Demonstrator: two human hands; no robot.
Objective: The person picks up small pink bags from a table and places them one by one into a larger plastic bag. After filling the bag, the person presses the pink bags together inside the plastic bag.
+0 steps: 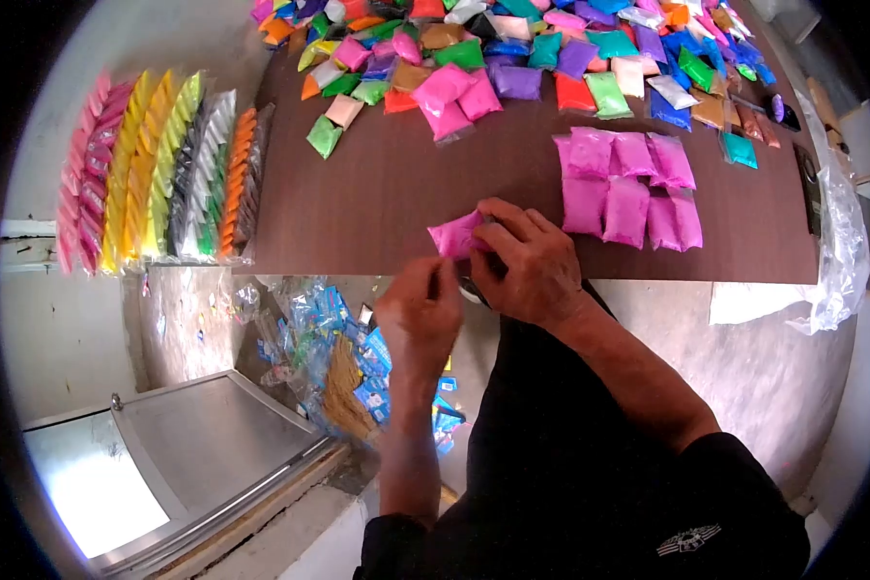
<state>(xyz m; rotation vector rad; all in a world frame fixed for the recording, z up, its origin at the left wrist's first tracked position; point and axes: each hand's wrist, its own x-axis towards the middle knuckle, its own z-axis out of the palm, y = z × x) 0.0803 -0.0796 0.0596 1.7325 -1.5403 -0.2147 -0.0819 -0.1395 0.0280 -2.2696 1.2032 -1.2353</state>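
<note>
A small pink packet [454, 235], a clear bag with bright pink filling, is held just above the table's front edge. My right hand [532, 261] pinches its right end between thumb and fingers. Just below the packet, my left hand [420, 307] is closed with its fingertips pressed together by the lower edge. What those fingertips grip is hidden, and the hand is slightly blurred. To the right of my hands, several matching pink packets [628, 201] lie side by side in two rows on the brown table [358, 193].
A heap of packets in many colours [512, 58] covers the table's far side. Long strips of packets [145, 174] hang over the left edge. Clear plastic sheeting [831, 232] drapes at the right. Below lie blue wrappers and a broom [346, 387], near a metal-framed panel [213, 435].
</note>
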